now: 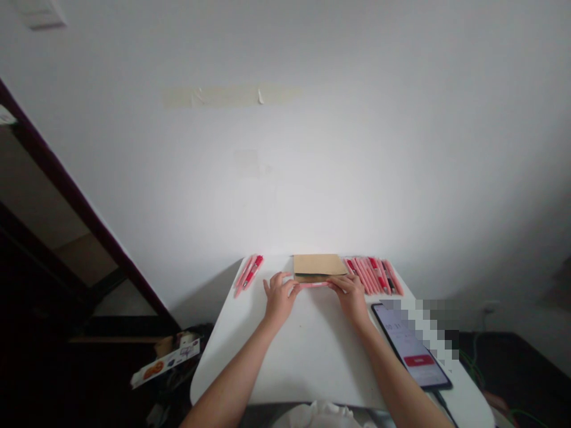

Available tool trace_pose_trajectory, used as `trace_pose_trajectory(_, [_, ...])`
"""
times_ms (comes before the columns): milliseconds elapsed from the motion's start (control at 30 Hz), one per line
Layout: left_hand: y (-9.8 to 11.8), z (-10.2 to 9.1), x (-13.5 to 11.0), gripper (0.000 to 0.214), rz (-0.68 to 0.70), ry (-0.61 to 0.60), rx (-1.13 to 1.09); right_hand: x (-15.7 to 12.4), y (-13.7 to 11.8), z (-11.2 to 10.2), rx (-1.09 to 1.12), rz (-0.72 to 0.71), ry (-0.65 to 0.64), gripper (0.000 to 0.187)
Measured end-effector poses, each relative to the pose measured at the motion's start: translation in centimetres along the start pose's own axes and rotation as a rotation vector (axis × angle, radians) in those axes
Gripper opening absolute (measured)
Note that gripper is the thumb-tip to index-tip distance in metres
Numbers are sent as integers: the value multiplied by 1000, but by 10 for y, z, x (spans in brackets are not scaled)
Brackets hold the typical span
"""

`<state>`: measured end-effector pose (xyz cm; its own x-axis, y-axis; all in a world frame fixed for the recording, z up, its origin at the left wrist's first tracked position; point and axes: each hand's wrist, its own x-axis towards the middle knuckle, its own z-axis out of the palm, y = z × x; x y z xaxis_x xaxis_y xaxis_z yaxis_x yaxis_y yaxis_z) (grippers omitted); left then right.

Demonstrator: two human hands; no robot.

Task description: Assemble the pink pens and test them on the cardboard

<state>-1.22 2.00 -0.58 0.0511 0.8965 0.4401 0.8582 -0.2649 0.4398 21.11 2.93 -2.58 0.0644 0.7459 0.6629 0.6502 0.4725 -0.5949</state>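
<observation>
A thin pink pen (313,285) lies crosswise between my two hands at the front edge of a folded brown paper piece (319,263). My left hand (280,299) pinches the pen's left end between thumb and fingertips. At the other end, my right hand (351,294) grips it with thumb and index finger, close to the paper's right corner. A dark gap shows along the paper's front fold. Several pink, red and dark pens (376,276) lie side by side just beyond my right hand. To the left, a smaller group of pink and red pens (250,273) rests slanted.
The white table (303,362) meets the wall at its far edge. A phone (413,348) with a lit screen and a cable lies at the right, near my right forearm. Beside the table on the left, a white printed box (167,364) sits lower down.
</observation>
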Motion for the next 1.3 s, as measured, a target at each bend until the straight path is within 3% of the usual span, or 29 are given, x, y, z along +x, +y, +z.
trace_pose_trajectory(133, [-1, 1, 0, 26, 15, 16, -20, 0, -1, 0, 2, 16, 7, 37])
trace_pose_trajectory(333, [-3, 3, 0, 10, 28, 28, 2, 1, -2, -1, -7, 27, -4, 35])
trace_pose_trajectory(667, [0, 2, 0, 24, -8, -3, 36, 1, -2, -1, 7, 11, -9, 35])
trace_pose_trajectory(767, [-1, 2, 1, 20, 0, 17, 2, 1, -1, -1, 2, 22, -1, 36])
trace_pose_trajectory(867, [-1, 1, 2, 35, 30, 21, -38, 1, 0, -1, -5, 29, -7, 36])
trace_pose_trajectory(1067, [0, 0, 1, 10, 53, 25, -19, 2, -3, -3, -8, 26, -12, 34])
trace_pose_trajectory(1300, [-1, 3, 0, 19, 33, 30, 11, 2, -2, -2, -3, 19, -16, 34])
